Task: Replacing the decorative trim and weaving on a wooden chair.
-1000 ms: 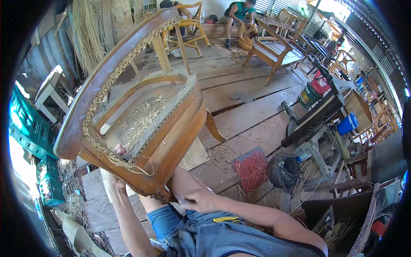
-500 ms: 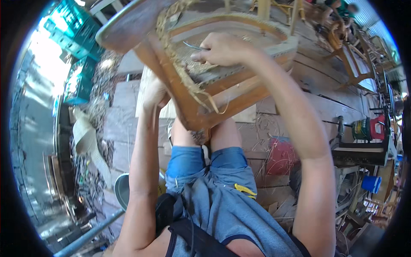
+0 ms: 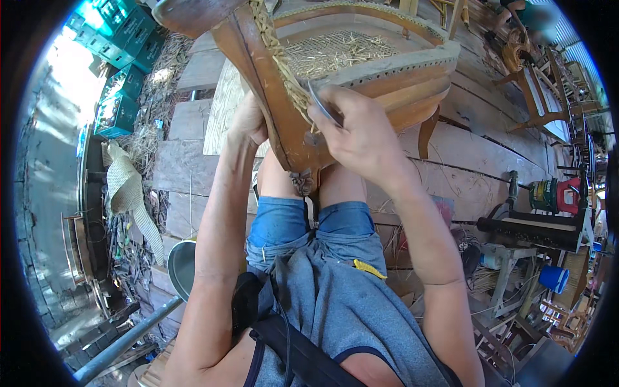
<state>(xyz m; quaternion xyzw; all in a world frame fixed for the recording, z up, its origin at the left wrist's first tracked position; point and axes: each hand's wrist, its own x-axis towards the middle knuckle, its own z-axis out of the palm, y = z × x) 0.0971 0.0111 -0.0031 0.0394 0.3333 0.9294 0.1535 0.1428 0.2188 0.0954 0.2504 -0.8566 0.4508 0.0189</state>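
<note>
A wooden chair frame (image 3: pixel 412 100) stands tilted before me, one corner above my thighs. A row of small holes lines its near rail, and pale woven cane (image 3: pixel 274 48) runs along its left rail. Loose cane scraps (image 3: pixel 348 51) lie on the mesh seat. My left hand (image 3: pixel 250 121) is closed on the outer side of the left rail; its fingers are partly hidden behind the wood. Near the front corner, my right hand (image 3: pixel 361 132) grips a thin curved metal blade (image 3: pixel 320 102), its tip upward beside the cane's end. The blade's handle is hidden in my fist.
Green crates (image 3: pixel 119 106) are stacked at the far left, near a woven cane sheet (image 3: pixel 126 187). A grey bucket (image 3: pixel 182 267) stands by my left forearm. Other chair frames (image 3: pixel 538 97) and a blue bucket (image 3: pixel 553 277) are to the right. Another person (image 3: pixel 525 19) is at the far right.
My right hand has come down from over the seat to the front corner, bringing the blade to the cane's end. The chair has shifted slightly away from me.
</note>
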